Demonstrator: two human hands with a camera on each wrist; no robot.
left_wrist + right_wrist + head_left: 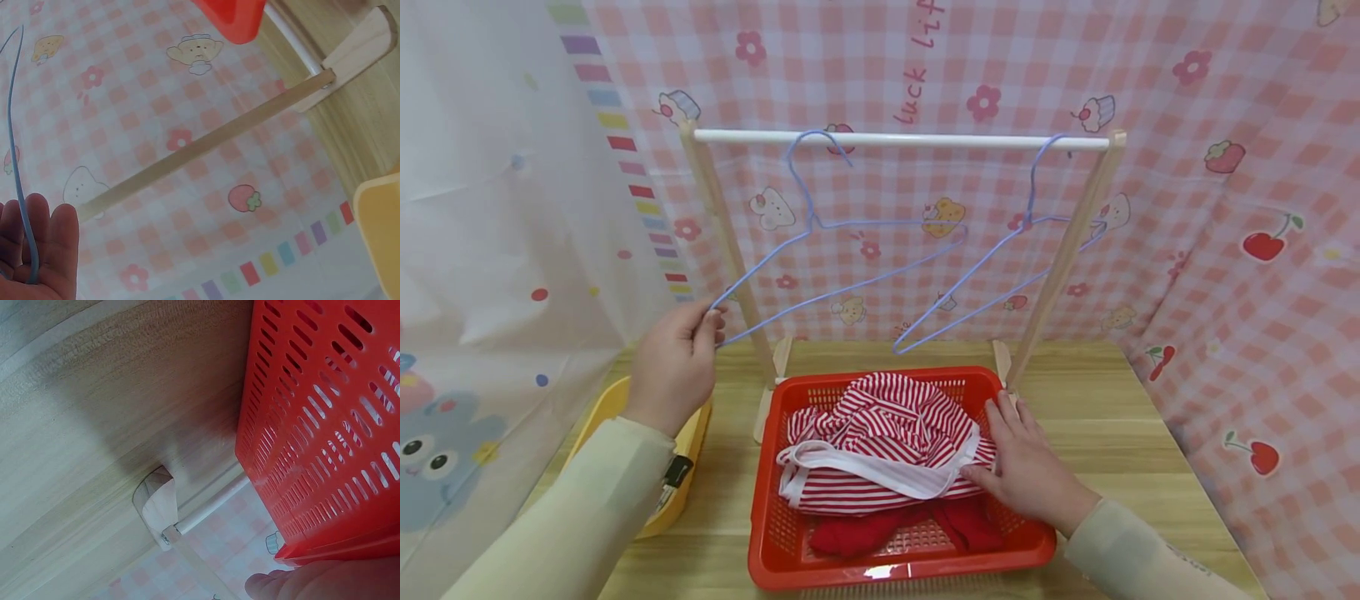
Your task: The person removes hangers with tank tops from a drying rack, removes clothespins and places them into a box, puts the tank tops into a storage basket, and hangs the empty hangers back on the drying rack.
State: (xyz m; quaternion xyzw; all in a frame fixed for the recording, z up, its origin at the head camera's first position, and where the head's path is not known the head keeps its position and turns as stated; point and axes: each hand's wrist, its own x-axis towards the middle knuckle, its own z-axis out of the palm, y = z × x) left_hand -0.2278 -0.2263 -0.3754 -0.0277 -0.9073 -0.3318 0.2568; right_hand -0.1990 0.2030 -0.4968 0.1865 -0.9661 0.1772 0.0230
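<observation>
A blue wire clothes hanger hooks over the white rail of a small wooden rack, and its left corner is pinched in my left hand. The left wrist view shows the hanger's wire running down to the curled fingers. My right hand rests with extended fingers on the right edge of a red basket, its thumb touching a red-and-white striped garment inside. That garment has white trim and lies crumpled. Under it, dark red cloth shows.
A second blue hanger hangs at the right end of the rail. Wooden posts hold the rail behind the basket. A yellow basket stands at the left, partly hidden by my left arm. Checked cloth covers the back.
</observation>
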